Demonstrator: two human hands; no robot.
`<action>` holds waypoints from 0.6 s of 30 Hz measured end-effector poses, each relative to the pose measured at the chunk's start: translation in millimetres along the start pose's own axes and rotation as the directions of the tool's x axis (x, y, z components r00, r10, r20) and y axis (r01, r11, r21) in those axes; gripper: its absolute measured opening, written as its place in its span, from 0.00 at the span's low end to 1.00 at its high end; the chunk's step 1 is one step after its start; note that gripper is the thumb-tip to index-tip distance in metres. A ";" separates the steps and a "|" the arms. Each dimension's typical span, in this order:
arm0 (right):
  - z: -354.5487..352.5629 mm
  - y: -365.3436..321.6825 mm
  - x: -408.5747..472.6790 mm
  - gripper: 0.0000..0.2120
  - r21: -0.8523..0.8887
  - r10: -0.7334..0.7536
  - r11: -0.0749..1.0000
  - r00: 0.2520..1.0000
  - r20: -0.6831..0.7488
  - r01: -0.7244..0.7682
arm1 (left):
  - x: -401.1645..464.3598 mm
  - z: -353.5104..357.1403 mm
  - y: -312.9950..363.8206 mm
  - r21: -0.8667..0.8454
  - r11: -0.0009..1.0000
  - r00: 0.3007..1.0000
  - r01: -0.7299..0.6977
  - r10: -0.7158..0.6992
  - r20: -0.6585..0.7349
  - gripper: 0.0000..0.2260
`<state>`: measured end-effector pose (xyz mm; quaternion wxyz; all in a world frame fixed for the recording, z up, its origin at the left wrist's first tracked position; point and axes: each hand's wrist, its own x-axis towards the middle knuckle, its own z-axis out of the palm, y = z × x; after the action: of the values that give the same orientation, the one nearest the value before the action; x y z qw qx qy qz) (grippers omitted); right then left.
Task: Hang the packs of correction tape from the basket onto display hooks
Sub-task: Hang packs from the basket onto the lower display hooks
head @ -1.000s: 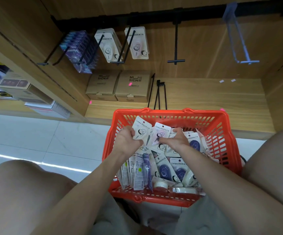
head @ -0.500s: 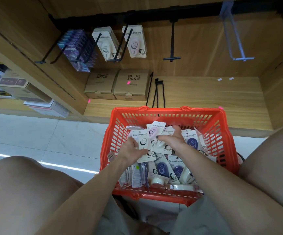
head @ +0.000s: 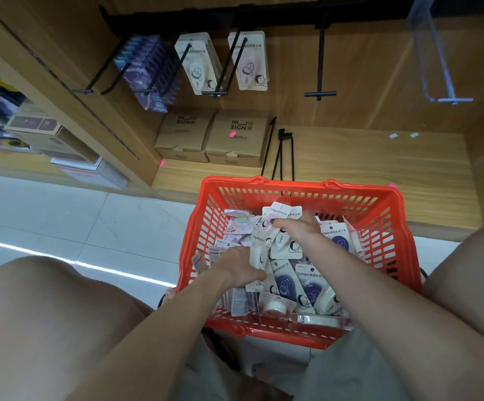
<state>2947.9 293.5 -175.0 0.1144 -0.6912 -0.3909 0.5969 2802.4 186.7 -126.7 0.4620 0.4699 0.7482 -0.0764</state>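
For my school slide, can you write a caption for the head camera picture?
Both hands, left and right, hold correction tape packs inside a red basket below display hooks.

A shop: display hooks (head: 320, 94) of carded stock, red basket (head: 301, 188).

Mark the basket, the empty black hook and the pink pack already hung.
basket (head: 298, 185): head view, far rim.
empty black hook (head: 320, 94): head view, front crossbar.
pink pack (head: 248, 66): head view, the pink tape body.
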 end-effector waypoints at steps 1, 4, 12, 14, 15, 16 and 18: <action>-1.8 0.2 0.3 0.47 0.015 0.005 1.000 1.000 0.001 -0.005 | -0.4 -2.4 1.1 0.011 1.000 1.000 -0.006 0.006 -0.012 0.17; -7.4 1.3 -2.4 0.43 0.059 0.013 0.998 1.000 0.003 -0.013 | -0.7 -10.5 0.2 0.012 0.999 0.997 -0.029 0.030 -0.065 0.12; -22.6 9.6 -13.9 0.49 0.188 0.016 0.982 0.997 0.069 -0.029 | -7.0 -40.6 -12.7 -0.113 0.989 0.978 -0.098 0.075 -0.193 0.13; -25.4 8.7 -18.4 0.48 0.224 0.013 0.974 0.995 0.100 -0.036 | -8.7 -45.1 -14.1 -0.161 0.979 0.970 -0.125 0.086 -0.227 0.18; -27.2 8.0 -20.9 0.48 0.250 0.013 0.967 0.993 0.120 -0.043 | -10.0 -46.8 -14.2 -0.209 0.968 0.966 -0.138 0.086 -0.243 0.21; -29.0 7.8 -21.8 0.48 0.276 0.006 0.960 0.990 0.140 -0.045 | -10.9 -48.6 -13.3 -0.263 0.954 0.963 -0.148 0.078 -0.257 0.22; -33.8 8.0 -25.7 0.49 0.298 -0.020 0.954 0.984 0.175 -0.033 | -12.4 -53.7 -12.0 -0.367 0.917 0.955 -0.156 0.046 -0.292 0.21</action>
<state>2982.5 281.2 -152.3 0.1808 -0.6117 -0.3022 0.7084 2761.5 201.7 -90.9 0.4394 0.4142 0.7803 0.1629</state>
